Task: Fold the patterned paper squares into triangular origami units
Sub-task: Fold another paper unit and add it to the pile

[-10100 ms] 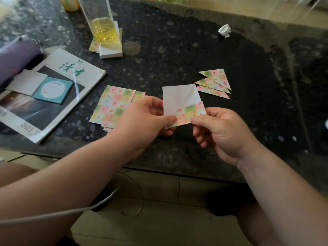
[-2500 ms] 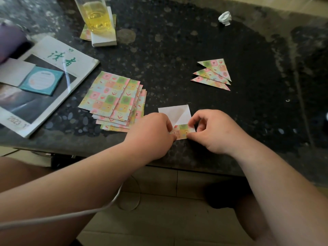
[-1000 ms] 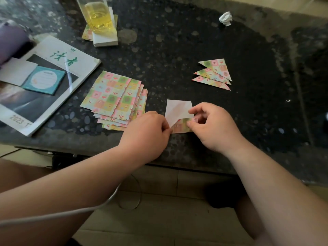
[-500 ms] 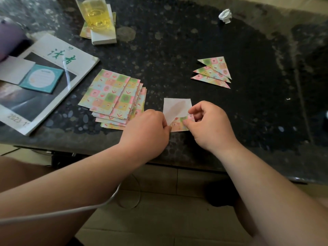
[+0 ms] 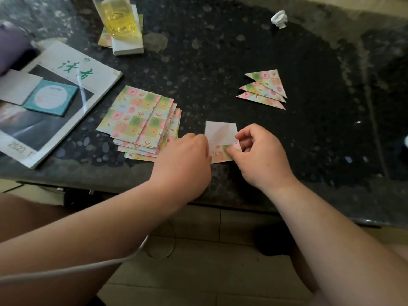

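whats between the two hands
In the head view, the partly folded paper square lies between left hand and right hand, both touching it.

the magazine (image 5: pixel 44 129) bears two green chinese characters, 读者, up top — and "2023" at its lower corner.

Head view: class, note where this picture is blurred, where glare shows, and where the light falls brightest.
Head view: motion smears the left hand at its fingers, while the folded paper pinched by the right hand is sharper. Head view: a white glare streak crosses the magazine. Head view: light washes the table pale at its far right.
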Demonstrator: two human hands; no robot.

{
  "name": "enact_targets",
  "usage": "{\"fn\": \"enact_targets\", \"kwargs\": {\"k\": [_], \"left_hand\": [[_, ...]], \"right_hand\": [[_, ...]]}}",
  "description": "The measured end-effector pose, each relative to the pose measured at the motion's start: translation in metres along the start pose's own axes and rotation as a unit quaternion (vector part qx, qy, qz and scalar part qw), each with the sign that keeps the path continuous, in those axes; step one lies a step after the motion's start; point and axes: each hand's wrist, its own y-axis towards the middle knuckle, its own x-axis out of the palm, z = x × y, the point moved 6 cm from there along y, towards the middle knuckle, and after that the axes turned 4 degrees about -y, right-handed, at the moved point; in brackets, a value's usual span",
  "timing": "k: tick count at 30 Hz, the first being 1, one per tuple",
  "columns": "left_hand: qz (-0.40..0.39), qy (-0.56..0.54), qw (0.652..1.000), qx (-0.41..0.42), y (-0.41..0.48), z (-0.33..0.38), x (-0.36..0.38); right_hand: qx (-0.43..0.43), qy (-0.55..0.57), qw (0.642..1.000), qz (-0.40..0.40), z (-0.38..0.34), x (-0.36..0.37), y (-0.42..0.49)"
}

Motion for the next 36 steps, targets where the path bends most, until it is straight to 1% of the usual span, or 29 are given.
{"fn": "enact_targets", "kwargs": {"k": [2,4,6,7,10,12,15,23,31,36], "left_hand": [[0.031,0.048,0.996,0.073,-0.006,0.008,0.002],[0.030,0.101,0.986,0.132,-0.014,0.016,0.009],[0.025,0.129,0.976,0.173,-0.027,0.024,0.017],[0.011,0.134,0.975,0.179,-0.033,0.027,0.022],[-0.046,0.168,0.971,0.166,-0.047,0.029,0.034],[-0.065,0.170,0.970,0.160,-0.049,0.028,0.038],[-0.033,0.169,0.971,0.166,-0.048,0.032,0.034],[-0.011,0.190,0.969,0.159,-0.040,0.036,0.038],[-0.031,0.260,0.952,0.158,-0.034,0.054,0.047],[-0.065,0.296,0.940,0.155,-0.039,0.054,0.052]], "right_hand": [[0.000,0.004,1.000,-0.004,0.000,0.000,0.001],[0.001,0.011,1.000,-0.011,0.001,0.001,0.002],[0.001,0.013,1.000,-0.016,0.002,0.000,0.002],[0.001,0.013,1.000,-0.017,0.002,0.000,0.002],[-0.002,0.003,1.000,-0.012,0.001,0.001,0.002],[-0.002,-0.002,1.000,-0.010,0.001,0.001,0.003],[0.000,-0.008,1.000,-0.009,0.001,0.000,0.003],[0.008,-0.041,0.999,-0.030,0.000,-0.010,0.002],[0.066,-0.067,0.993,-0.074,0.008,-0.022,0.008],[0.071,-0.084,0.992,-0.056,0.010,-0.024,0.008]]}}
